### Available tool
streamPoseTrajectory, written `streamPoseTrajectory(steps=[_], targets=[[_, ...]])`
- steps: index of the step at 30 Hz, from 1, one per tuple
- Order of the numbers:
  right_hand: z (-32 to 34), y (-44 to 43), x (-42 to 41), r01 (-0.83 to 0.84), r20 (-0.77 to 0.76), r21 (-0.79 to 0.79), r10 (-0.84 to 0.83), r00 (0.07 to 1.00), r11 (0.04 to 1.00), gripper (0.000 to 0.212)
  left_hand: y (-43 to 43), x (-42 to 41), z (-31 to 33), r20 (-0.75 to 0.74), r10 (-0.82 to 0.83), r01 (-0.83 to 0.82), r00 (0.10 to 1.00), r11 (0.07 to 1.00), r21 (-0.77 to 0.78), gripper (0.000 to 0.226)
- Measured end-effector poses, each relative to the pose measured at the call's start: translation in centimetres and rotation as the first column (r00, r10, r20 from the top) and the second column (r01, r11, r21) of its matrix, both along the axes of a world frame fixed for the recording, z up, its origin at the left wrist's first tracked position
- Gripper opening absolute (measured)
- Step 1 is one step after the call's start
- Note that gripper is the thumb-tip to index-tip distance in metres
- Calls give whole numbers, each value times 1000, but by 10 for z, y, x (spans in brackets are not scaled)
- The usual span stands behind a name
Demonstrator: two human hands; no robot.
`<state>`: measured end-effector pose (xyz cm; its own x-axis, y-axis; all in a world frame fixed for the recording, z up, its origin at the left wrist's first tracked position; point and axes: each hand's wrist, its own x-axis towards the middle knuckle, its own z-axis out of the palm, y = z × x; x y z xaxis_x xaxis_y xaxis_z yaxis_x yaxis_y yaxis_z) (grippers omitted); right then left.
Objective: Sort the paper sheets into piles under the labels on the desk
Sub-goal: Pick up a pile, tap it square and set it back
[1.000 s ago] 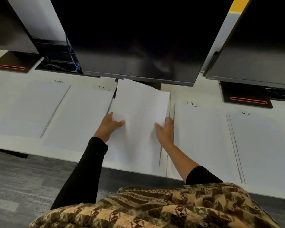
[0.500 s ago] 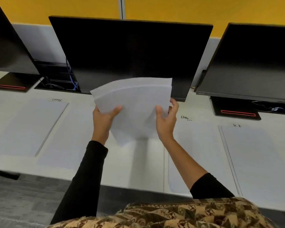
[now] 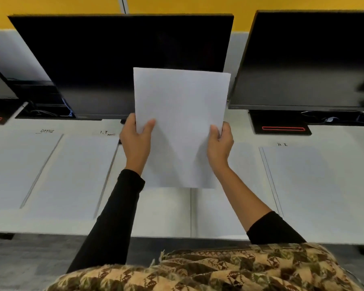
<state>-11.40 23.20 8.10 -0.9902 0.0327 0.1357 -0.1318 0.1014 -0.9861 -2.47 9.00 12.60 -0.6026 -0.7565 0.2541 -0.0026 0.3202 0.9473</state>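
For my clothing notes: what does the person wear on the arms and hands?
Long black sleeves: the left sleeve reaches the wrist, the right sleeve stops near the elbow. The left hand and right hand wear no gloves.

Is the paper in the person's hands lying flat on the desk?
No, the left hand and the right hand hold the paper upright above the desk, before the monitor.

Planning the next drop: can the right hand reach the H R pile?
Probably yes: nothing upright stands between the right hand and the H R pile, though it grips the sheets.
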Motion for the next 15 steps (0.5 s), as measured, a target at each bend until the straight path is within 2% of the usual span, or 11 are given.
streamPoseTrajectory(steps=[2,7,11,15], targets=[[5,28,-17,79,-7,-7,-79,997,997,5,24,-19,-1,10,-74,73,997,997,15,25],[1,117,-60,233,32,74,-235,971,970,6,102,-65,-27,203,-265,239,943,961,142,30],[-14,187,-86,311,67,175,-326,943,934,18,169,-99,-45,267,-339,268,902,925,270,30],[-30,252,-111,321,105,304,-367,924,897,27,228,-129,-71,333,-384,264,861,898,352,34]])
